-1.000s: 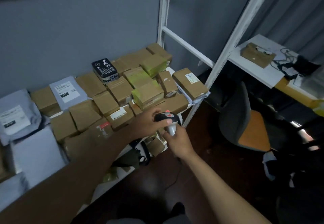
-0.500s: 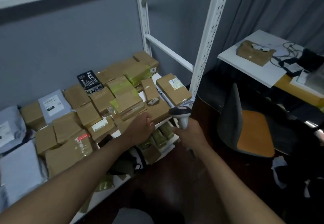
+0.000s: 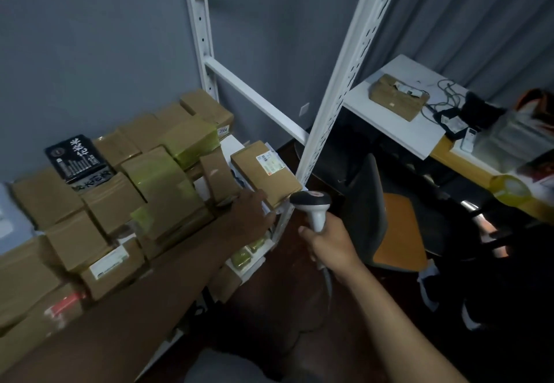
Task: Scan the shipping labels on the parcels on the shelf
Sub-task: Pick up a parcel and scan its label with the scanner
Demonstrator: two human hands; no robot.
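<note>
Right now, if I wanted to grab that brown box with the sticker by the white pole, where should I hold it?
Probably by its two long sides, reaching from the front edge. The brown box lies flat on top, label up, near corner overhanging. The left hand already touches that end.

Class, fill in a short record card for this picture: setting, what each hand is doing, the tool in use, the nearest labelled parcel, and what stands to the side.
Setting: white metal shelf packed with brown cardboard parcels
Left hand: reaching to the parcels at the shelf's front corner, fingers blurred
Right hand: grips the scanner handle
Tool: handheld barcode scanner, head towards the shelf
Nearest labelled parcel: brown box at the corner, white label on top
To the side: grey chair with orange seat; white desk with a box and cables
</note>
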